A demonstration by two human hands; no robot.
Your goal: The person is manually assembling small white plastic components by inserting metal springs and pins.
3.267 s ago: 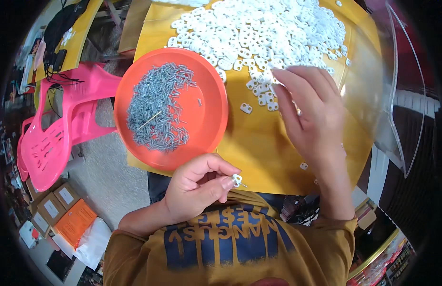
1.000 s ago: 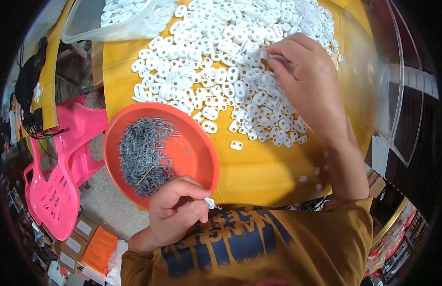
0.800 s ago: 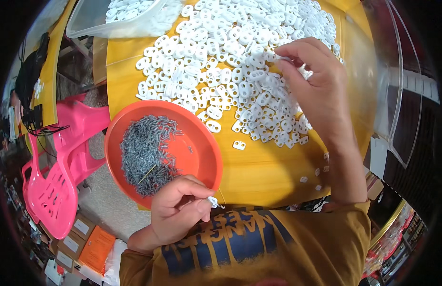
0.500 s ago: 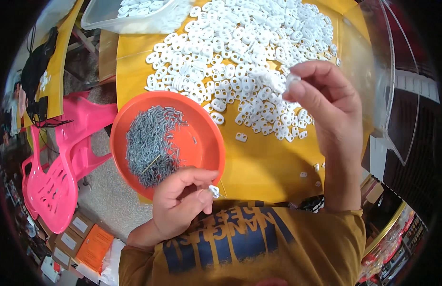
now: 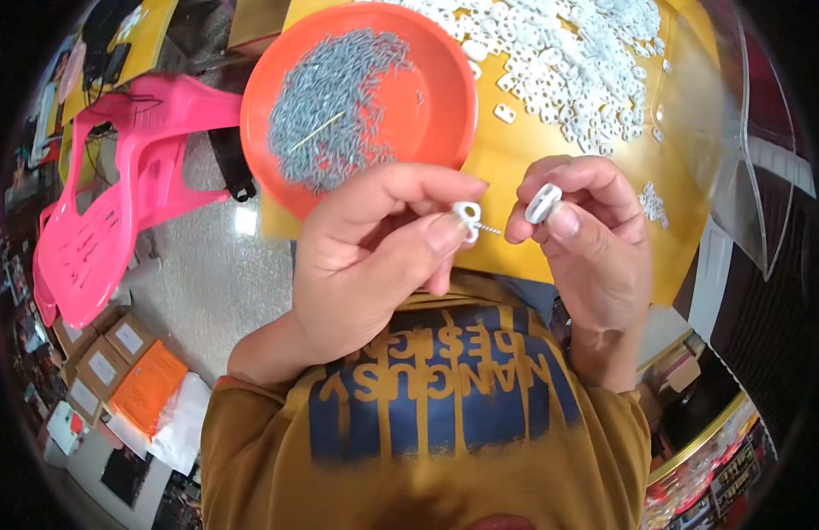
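Observation:
Between thumb and fingers, my left hand [image 5: 365, 256] pinches a small white two-holed plastic piece [image 5: 467, 211]. A grey screw [image 5: 490, 230] sticks out of that piece toward the right. My right hand [image 5: 599, 252] grips a white oval plastic piece [image 5: 543, 203], tilted so its slotted side shows. The two pieces are close together but apart, above the near edge of the yellow table [image 5: 595, 212]. Just beyond my left hand stands an orange basin [image 5: 257, 155] with a heap of grey screws [image 5: 325, 115] and a thin yellowish stick [image 5: 318, 131] on top.
A large pile of white plastic pieces [image 5: 577, 66] covers the far right of the table. One loose piece [image 5: 505, 113] and a small cluster [image 5: 652, 204] lie nearer. Left of the table stand a pink plastic chair [image 5: 100, 230] and cardboard boxes [image 5: 100, 371]. Clear plastic sheeting [image 5: 736, 168] borders the right.
My right hand has come down from the pile toward my left hand, bringing a white oval piece. The view has shifted, so basin and pile appear higher. My left hand keeps its piece and screw.

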